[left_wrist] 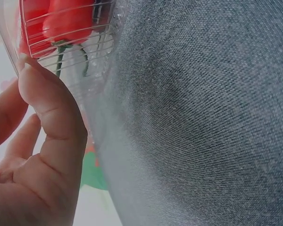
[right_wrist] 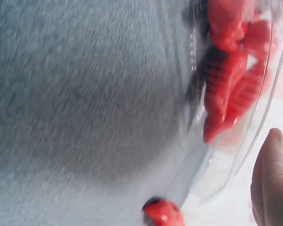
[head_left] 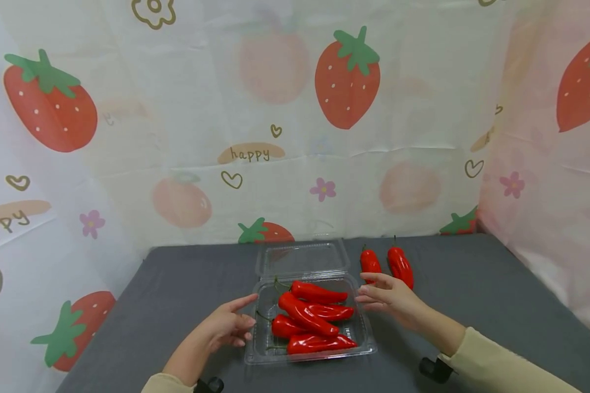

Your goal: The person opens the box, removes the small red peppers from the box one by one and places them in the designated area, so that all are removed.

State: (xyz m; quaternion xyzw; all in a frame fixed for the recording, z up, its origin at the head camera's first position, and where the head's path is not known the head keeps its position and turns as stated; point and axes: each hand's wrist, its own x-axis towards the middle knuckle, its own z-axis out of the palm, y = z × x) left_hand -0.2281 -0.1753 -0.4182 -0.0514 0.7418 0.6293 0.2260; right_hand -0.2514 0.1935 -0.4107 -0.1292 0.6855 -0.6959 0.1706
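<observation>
Several glossy red peppers point(head_left: 305, 315) with thin green stems lie piled in a clear plastic box point(head_left: 261, 357) in the head view. Its hinged lid point(head_left: 302, 259) is folded back behind it. At the box's left side is my left hand point(head_left: 221, 326), index finger extended to the rim; the left wrist view shows the thumb and fingertips point(left_wrist: 30, 75) close to the ribbed wall. My right hand point(head_left: 393, 299) is at the right rim, fingers loosely extended and nothing held. In the right wrist view a gap shows between its fingertip point(right_wrist: 275, 141) and the box wall.
Two more red peppers, one point(head_left: 371, 260) partly behind my right hand and another point(head_left: 400, 266) farther right, lie on the grey cloth-covered table point(head_left: 192, 284). A strawberry-printed curtain point(head_left: 295, 125) stands along the back and both sides.
</observation>
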